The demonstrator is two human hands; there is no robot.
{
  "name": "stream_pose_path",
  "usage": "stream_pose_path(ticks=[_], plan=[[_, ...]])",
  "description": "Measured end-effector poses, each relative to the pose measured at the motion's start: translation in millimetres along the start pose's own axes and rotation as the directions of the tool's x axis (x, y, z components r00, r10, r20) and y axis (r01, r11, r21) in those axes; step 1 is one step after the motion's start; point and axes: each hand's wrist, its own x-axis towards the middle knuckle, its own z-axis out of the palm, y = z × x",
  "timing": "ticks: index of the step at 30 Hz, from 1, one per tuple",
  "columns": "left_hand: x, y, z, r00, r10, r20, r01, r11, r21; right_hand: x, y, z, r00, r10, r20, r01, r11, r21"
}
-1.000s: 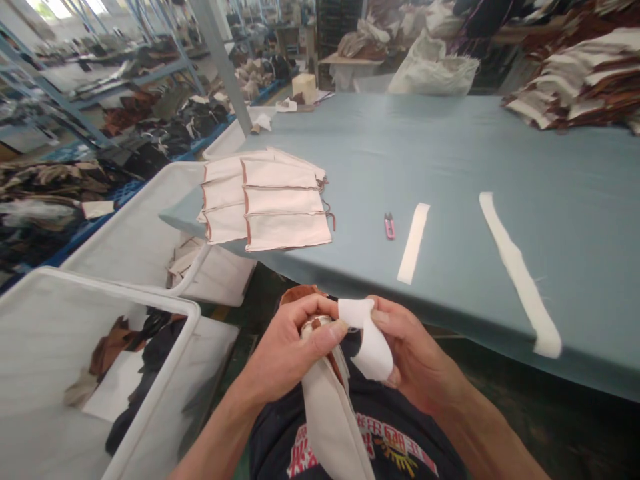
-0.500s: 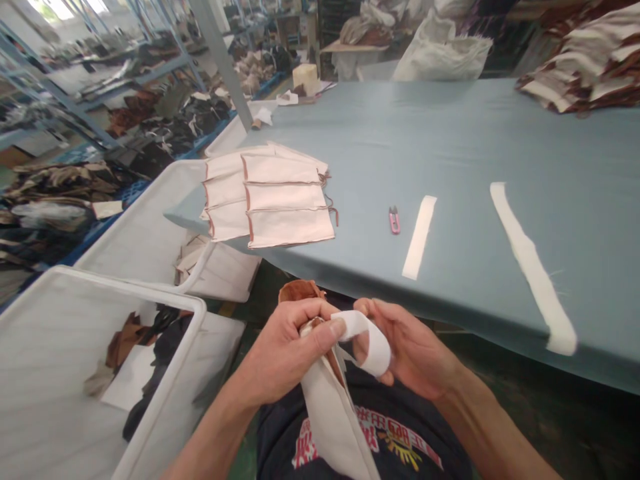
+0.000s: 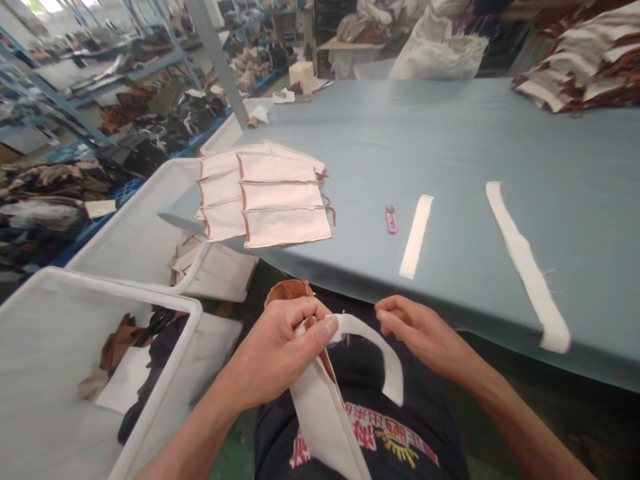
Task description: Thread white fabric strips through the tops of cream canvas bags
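My left hand [image 3: 280, 350] is closed on the top of a cream fabric pouch [image 3: 323, 420] with brown trim, held over my lap. A white fabric strip [image 3: 380, 350] curls out from under my left thumb and hangs free at its lower end. My right hand [image 3: 425, 333] is just right of the strip, fingers together and pointing left, nothing visible in them. On the blue-grey table [image 3: 450, 147] lies a pile of finished cream pouches [image 3: 270, 197], pink thread snips [image 3: 391, 219] and two more white strips [image 3: 416, 235] [image 3: 525, 263].
White fabric bins [image 3: 150, 220] [image 3: 60, 313] with dark and brown scraps stand at my left. Stacks of cream-and-brown pieces [image 3: 585, 63] and a white sack [image 3: 435, 50] sit at the table's far side. Shelves of material fill the left background.
My right hand has let go of the white strip and drawn slightly to the right. The strip has unrolled and now hangs from my left thumb's grip.
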Motion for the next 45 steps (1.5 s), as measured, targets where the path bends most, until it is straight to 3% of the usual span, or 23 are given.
stream_pose_path(ticks=[2, 3, 6, 8, 10, 13, 19, 25, 29, 33, 38, 42, 45], plan=[[1, 1, 0.4, 1.000, 0.021, -0.002, -0.021, 0.998, 0.061, -8, -8, 1, 0.974, -0.149, -0.173, 0.116, 0.975, -0.188], [1, 2, 0.9, 0.999, 0.032, 0.003, -0.032, 0.996, 0.078, -12, -15, 5, 0.955, -0.227, -0.191, 0.184, 0.958, -0.218], [1, 5, 2.8, 0.998, 0.057, 0.015, -0.058, 0.992, 0.110, -18, -38, 19, 0.914, -0.400, -0.071, 0.392, 0.914, -0.103], [0, 8, 3.5, 0.997, 0.060, 0.038, -0.064, 0.992, 0.113, -12, -49, 28, 0.896, -0.436, 0.084, 0.433, 0.900, 0.049], [-2, 10, 3.3, 0.997, 0.053, 0.064, -0.060, 0.991, 0.116, -1, -54, 33, 0.883, -0.420, 0.209, 0.390, 0.905, 0.168], [-6, 13, 2.1, 0.995, 0.072, 0.071, -0.082, 0.984, 0.160, 10, -56, 34, 0.894, -0.349, 0.282, 0.299, 0.932, 0.204], [-7, 9, 0.8, 0.990, 0.137, -0.018, -0.128, 0.958, 0.257, 4, -61, 35, 0.949, -0.231, 0.215, 0.226, 0.973, 0.046], [-4, -3, -6.3, 0.986, 0.163, -0.046, -0.153, 0.973, 0.172, -1, -67, 39, 0.970, -0.175, 0.169, 0.178, 0.984, -0.004], [-8, -26, -10.3, 0.976, 0.132, -0.173, -0.142, 0.989, -0.046, -3, -65, 50, 0.972, -0.152, 0.181, 0.135, 0.986, 0.102], [-17, -44, -13.8, 0.991, 0.036, -0.129, -0.081, 0.930, -0.358, -5, -50, 69, 0.981, -0.153, 0.121, 0.113, 0.952, 0.286], [-28, -37, -31.4, 0.998, -0.055, -0.038, 0.045, 0.973, -0.225, -9, -32, 88, 0.995, -0.083, 0.058, 0.055, 0.926, 0.374], [-26, -26, -48.2, 0.991, 0.002, -0.131, -0.018, 0.993, -0.118, -8, -40, 84, 0.992, -0.099, 0.075, 0.070, 0.943, 0.325], [-21, -20, -48.8, 0.987, 0.021, -0.161, -0.044, 0.990, -0.136, -7, -56, 75, 0.989, -0.140, 0.039, 0.122, 0.948, 0.295]])
